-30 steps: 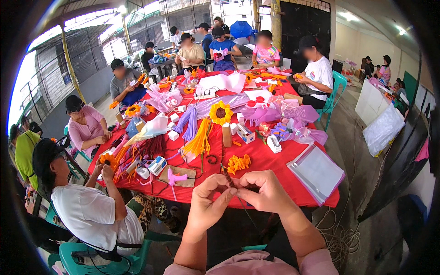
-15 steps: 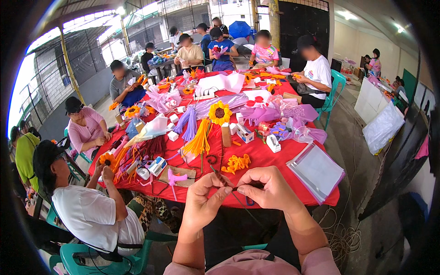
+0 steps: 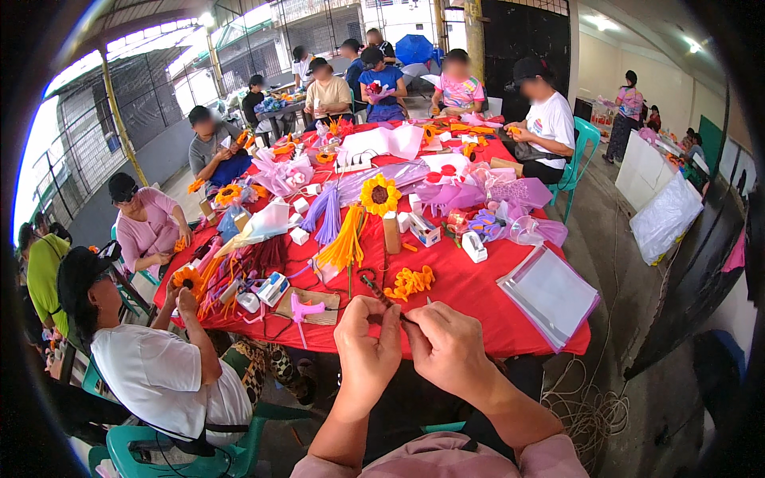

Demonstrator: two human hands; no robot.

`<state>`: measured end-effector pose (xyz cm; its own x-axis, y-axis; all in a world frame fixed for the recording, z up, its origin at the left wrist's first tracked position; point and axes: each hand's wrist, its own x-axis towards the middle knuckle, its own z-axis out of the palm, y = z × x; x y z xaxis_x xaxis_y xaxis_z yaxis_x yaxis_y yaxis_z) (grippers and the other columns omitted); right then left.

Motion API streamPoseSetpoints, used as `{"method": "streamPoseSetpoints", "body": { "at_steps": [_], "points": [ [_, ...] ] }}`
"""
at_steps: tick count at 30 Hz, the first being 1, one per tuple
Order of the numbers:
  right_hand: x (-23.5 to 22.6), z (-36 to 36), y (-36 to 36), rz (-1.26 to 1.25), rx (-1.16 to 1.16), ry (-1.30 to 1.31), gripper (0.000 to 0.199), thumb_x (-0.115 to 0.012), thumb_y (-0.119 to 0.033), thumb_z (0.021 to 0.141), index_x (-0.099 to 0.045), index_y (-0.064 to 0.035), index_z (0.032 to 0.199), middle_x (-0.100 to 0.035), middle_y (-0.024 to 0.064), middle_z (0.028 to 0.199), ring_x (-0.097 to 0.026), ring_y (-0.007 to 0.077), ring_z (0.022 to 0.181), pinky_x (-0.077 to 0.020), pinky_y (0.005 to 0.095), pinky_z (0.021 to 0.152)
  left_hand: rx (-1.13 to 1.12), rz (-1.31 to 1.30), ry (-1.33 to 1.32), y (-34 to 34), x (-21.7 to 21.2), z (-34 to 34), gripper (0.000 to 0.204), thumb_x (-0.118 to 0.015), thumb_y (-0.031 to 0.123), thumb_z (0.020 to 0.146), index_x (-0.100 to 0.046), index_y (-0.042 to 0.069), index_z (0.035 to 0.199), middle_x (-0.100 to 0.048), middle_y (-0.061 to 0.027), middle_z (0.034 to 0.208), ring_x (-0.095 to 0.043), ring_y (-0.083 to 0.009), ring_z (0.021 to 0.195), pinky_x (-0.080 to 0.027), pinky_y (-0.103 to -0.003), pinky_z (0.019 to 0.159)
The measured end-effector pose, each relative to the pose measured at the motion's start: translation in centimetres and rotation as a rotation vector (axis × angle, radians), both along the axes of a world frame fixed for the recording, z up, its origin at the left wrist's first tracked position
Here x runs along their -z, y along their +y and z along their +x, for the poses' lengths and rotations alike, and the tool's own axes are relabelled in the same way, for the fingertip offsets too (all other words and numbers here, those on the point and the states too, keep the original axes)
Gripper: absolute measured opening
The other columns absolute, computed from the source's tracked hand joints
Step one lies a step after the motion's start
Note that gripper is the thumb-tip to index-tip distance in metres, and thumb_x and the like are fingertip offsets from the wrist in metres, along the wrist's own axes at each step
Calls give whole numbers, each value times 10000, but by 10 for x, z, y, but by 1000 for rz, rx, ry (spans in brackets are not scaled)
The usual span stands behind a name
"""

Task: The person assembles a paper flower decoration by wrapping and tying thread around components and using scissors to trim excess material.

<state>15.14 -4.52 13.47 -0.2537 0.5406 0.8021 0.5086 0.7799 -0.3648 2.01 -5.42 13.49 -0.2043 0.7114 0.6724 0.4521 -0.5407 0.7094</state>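
Here both hands meet in front of the chest, just above the near edge of the long bench covered in red cloth (image 3: 478, 311). The left hand (image 3: 368, 344) pinches a thin, dark, fuzzy wire stem (image 3: 376, 290) between thumb and forefinger, so its free end slants up and away to the left over the cloth. The right hand (image 3: 446, 344) is curled, its fingertips pressed on the same stem just beside the left thumb; the two hands touch, which seems to steady the thin piece while it is worked. What lies between the fingertips is too small to tell.

Just beyond the hands, on the cloth, lies a small heap of curled orange fuzzy strips (image 3: 410, 281), near enough to reach. To its left rests a pink glue gun (image 3: 303, 307) on a brown card, and behind it stands a finished yellow sunflower with a brown centre (image 3: 380, 193), upright. A stack of clear plastic sleeves (image 3: 550, 295) overhangs the bench's right corner. A person in a white shirt (image 3: 163, 374) sits at the left, holding a smaller orange flower (image 3: 187, 280).
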Motion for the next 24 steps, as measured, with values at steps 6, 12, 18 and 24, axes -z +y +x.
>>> {"method": "streamPoseSetpoints", "body": {
  "at_steps": [6,12,18,24],
  "points": [
    [0,0,4,-40,-9,27,126,-669,-42,761,-584,-13,849,-595,123,738,-613,302,658,-478,390,529,2,36,-37,-2,-2,2,156,-653,-55,791,-504,-19,771,-553,-63,692,-538,-106,656,-459,-251,616],
    [-6,-2,2,-66,-29,70,100,-660,-53,771,-576,-23,816,-587,125,715,-609,306,647,-472,398,529,-41,62,13,-1,0,1,126,-652,-55,775,-527,-44,786,-579,-152,721,-614,-253,647,-475,-305,603],
    [6,-13,1,-31,24,45,96,-650,-52,770,-559,-28,791,-578,128,701,-604,317,646,-460,406,526,-161,93,15,-1,-1,8,151,-660,-45,779,-515,-25,744,-555,-96,664,-554,-163,626,-460,-276,600],
    [4,-6,13,-119,-161,149,85,-665,-8,755,-584,-1,777,-601,145,706,-618,293,637,-453,367,522,8,-19,-88,-1,2,0,122,-650,-46,810,-538,-8,777,-602,-51,741,-563,-103,678,-471,-246,645]
  ]
}}
